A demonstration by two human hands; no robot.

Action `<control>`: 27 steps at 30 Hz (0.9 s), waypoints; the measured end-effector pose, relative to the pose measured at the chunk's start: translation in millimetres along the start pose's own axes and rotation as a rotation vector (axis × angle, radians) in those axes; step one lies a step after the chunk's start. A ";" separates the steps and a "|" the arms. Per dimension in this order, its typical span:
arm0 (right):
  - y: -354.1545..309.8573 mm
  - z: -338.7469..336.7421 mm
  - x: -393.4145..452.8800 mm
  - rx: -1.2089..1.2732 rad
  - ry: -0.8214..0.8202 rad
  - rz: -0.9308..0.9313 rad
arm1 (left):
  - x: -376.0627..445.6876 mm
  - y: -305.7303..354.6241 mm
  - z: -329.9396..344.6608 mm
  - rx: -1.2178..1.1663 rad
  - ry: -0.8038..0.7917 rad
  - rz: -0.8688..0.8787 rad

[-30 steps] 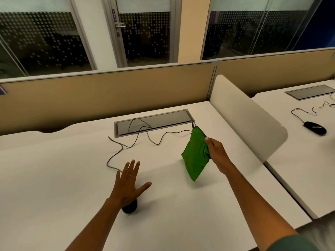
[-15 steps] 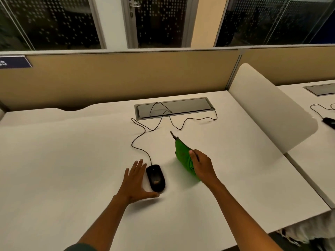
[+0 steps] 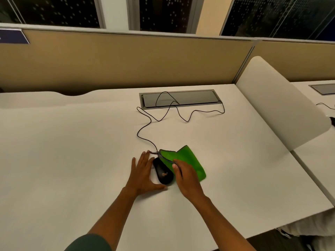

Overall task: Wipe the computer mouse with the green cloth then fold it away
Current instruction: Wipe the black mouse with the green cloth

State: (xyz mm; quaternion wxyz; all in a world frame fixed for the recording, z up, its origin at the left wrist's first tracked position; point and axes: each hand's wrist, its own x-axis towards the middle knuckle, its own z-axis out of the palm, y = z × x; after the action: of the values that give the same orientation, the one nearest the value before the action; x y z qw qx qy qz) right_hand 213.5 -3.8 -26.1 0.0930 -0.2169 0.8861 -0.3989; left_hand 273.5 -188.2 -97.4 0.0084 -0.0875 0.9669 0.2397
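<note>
A black wired computer mouse (image 3: 162, 172) lies on the white desk (image 3: 72, 151). My left hand (image 3: 143, 173) rests flat against the mouse's left side, fingers spread, thumb curled round its near end. My right hand (image 3: 184, 175) grips the green cloth (image 3: 188, 160) and presses it against the mouse's right side; the cloth spreads onto the desk to the right. The mouse cable (image 3: 145, 131) loops back toward the far side of the desk.
A grey cable hatch (image 3: 181, 99) is set into the desk at the back, with the cable looped over it. A tan partition (image 3: 126, 58) runs behind. A white rounded divider (image 3: 279, 105) separates the neighbouring desk on the right.
My right hand has brought the green cloth down and left, from hanging in the air onto the mouse's right side. My left hand has settled against the mouse.
</note>
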 end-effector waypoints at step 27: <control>29.4 81.5 14.0 -0.843 -0.354 -0.227 | 1.8 -4.7 17.3 -0.025 0.161 0.017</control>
State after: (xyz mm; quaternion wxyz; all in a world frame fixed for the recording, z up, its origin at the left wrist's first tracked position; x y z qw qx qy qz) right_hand 219.5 -47.3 -102.1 0.1023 -0.3959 0.9121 0.0311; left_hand 272.0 -184.6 -115.0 -0.0725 -0.0983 0.9620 0.2442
